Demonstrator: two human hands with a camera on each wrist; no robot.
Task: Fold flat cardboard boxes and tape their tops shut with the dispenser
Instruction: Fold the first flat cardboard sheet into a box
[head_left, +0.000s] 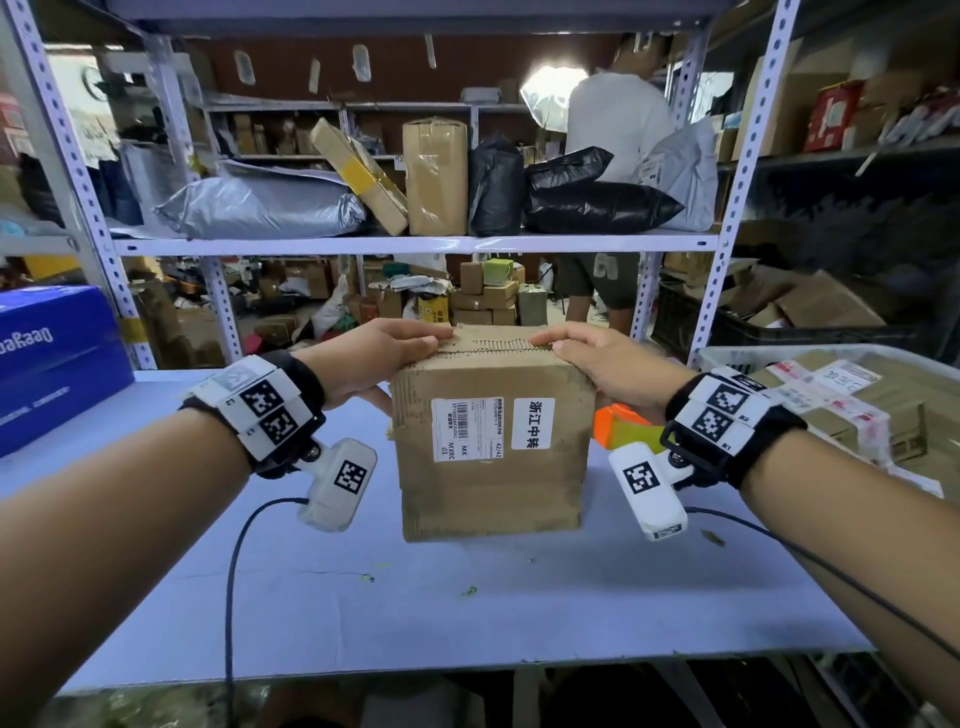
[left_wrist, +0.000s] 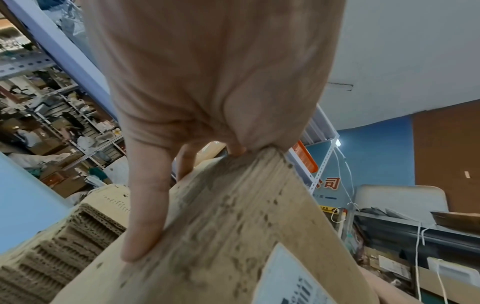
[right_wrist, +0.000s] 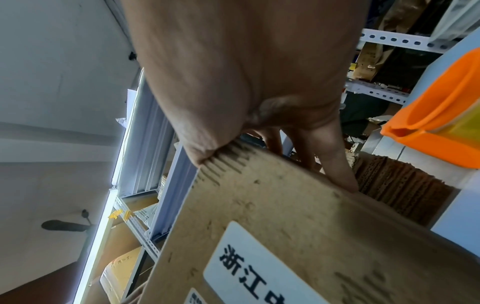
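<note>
Left hand (head_left: 374, 358) and right hand (head_left: 597, 364) press the top flaps of the cardboard box (head_left: 493, 447) from either side — fingers straight on top, thumbs against its sides, nothing clenched. The box stands upright on the table (head_left: 467, 597). Orange tape dispenser (head_left: 621, 426) lies just right of the box, behind the right wrist.

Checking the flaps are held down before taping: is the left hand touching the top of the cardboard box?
Touching. In the head view the left hand lies flat-fingered on the cardboard box top; the left wrist view shows its fingers pressed on the flap.
</note>
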